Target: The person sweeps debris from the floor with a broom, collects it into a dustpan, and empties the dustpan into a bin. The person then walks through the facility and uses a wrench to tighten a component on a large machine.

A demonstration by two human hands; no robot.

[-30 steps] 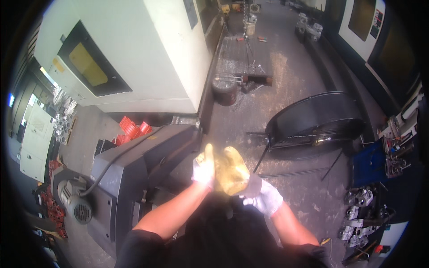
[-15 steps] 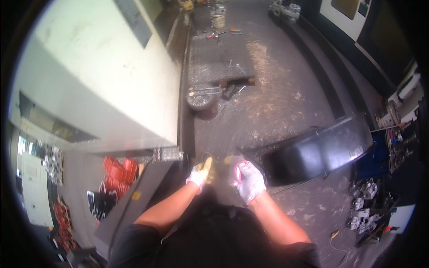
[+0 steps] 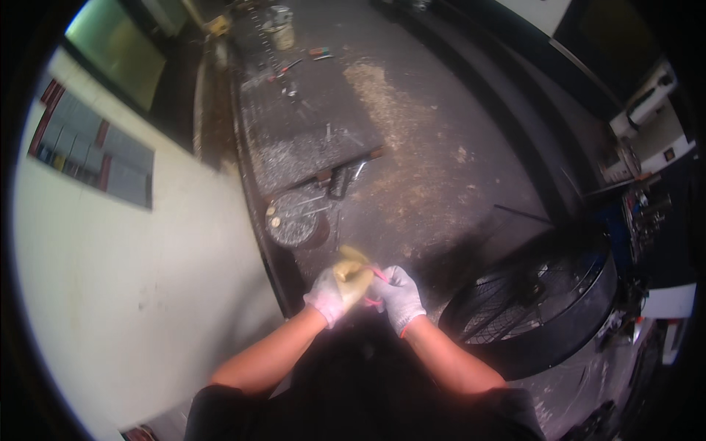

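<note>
Both my hands wear pale knitted work gloves and meet in front of my body. My left hand (image 3: 341, 291), with yellow on its glove fingers, is curled inward against my right hand. My right hand (image 3: 399, 295) is closed, with an orange edge at the glove's wrist. Between them is a small soft pink-edged piece (image 3: 378, 275), which both hands pinch. It looks like cloth, but the fingers hide most of it and its kind does not show. A blurred yellow part sticks out beyond my left fingers.
A large black drum fan (image 3: 566, 345) stands close on the right. Ahead left, a round drum (image 3: 294, 224) carries metal tools beside a raised metal plate (image 3: 309, 140). A white machine wall (image 3: 162, 294) rises on the left. A bucket (image 3: 279, 28) stands farther off.
My hands have come together from apart, the left now meeting the pink-edged piece at the right hand. The view has turned, so the fan's grille and more of the white wall show.
</note>
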